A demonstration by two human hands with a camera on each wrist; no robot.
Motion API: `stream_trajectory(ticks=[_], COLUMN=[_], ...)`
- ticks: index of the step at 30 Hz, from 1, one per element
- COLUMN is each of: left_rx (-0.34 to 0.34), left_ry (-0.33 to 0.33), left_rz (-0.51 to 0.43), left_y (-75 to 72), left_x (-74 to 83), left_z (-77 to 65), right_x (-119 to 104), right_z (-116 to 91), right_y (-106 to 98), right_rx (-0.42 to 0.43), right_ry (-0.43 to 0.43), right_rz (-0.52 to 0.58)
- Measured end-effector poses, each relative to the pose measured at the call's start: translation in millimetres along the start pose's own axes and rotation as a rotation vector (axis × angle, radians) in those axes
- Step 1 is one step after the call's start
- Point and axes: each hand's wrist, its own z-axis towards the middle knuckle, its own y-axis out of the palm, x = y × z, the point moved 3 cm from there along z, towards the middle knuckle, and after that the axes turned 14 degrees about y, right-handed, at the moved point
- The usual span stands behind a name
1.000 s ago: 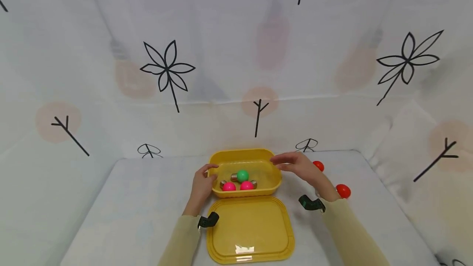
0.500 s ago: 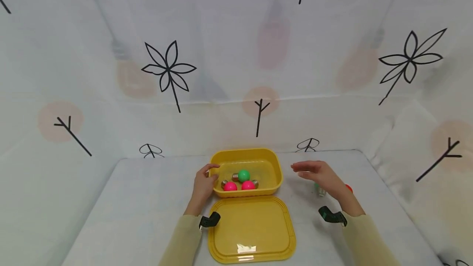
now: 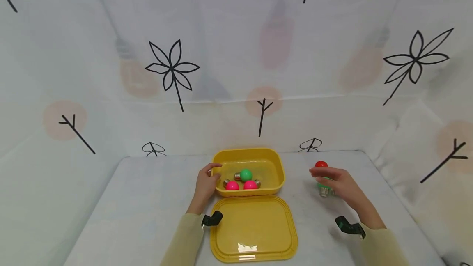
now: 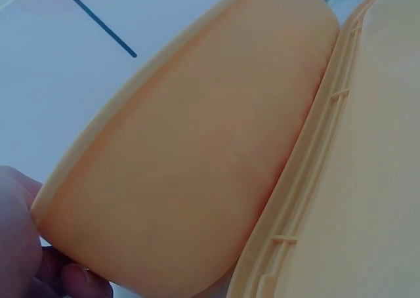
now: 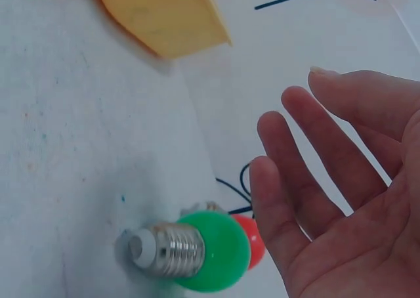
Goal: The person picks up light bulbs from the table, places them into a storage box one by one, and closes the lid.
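Left hand point(image 3: 204, 183) grips a yellow box point(image 4: 184, 147); the right hand point(image 3: 341, 184), wide and empty, hangs near a green bulb point(image 5: 215, 253), probably best pinched around its rounded end.

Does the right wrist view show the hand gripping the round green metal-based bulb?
No, the right hand holds nothing, and the round green bulb lies on the white tabletop.

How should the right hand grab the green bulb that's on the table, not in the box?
Maybe pinch the green bulb by its round head, coming from above. It lies on its side, metal base pointing away from the red bulb beyond it. The open right hand is near, and reaching from the far side might bump the red bulb.
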Motion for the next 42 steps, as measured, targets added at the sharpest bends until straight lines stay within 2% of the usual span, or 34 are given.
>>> stream_trajectory(ticks=[7,18,23,36,42], left_rx=[0.004,0.003,0.000,0.001,-0.004], left_ry=[-0.004,-0.004,-0.005,-0.003,0.017], left_rz=[-0.007,0.000,-0.004,0.006,0.004], left_y=[-0.2,-0.6,-0.2,1.0,0.4], left_x=[0.7,1.6,0.1,-2.1,-1.0], left_z=[0.7,0.7,0.5,0.4,0.5], right_x=[11.1,23.1,28.9,40.7,51.6], right_z=[-6.6,-13.2,-13.9,-28.3,-34.9], right_y=[-9.2,-24.2,-27.8,-48.6,-58.5], right_rx=[0.058,0.092,0.080,0.122,0.141], right_ry=[0.059,0.100,0.147,0.201,0.243], right_rz=[-0.070,-0.051,-0.043,-0.184,-0.184])
